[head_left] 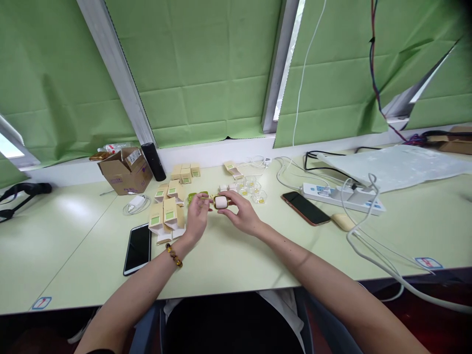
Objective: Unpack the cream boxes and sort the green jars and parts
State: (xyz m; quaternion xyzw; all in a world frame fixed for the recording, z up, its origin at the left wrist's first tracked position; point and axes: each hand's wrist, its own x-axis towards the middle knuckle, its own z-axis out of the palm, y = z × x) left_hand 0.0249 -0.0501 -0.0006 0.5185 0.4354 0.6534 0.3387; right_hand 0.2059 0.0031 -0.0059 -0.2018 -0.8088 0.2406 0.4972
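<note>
My right hand [244,214] grips a small rounded case with a gold-yellow rim and a white, pillow-shaped face [221,202], held just above the table. Close against its left side, my left hand [197,217] has its fingertips pinched together; what they hold, if anything, is too small to make out. Behind the left fingers lie green pieces [191,197], partly hidden. Several clear plastic cups with yellow centres [259,197] stand beyond my right hand, with small pale pieces [231,187] beside them. Left of my left hand are open cream cartons with green labels [170,215].
More small cartons [186,173] stand farther back. A cardboard box [127,172] and black cylinder [154,162] are against the wall. Phones lie at left [138,250] and right [305,208]. A power strip [341,196] with loose white cables [365,211] occupies the right side.
</note>
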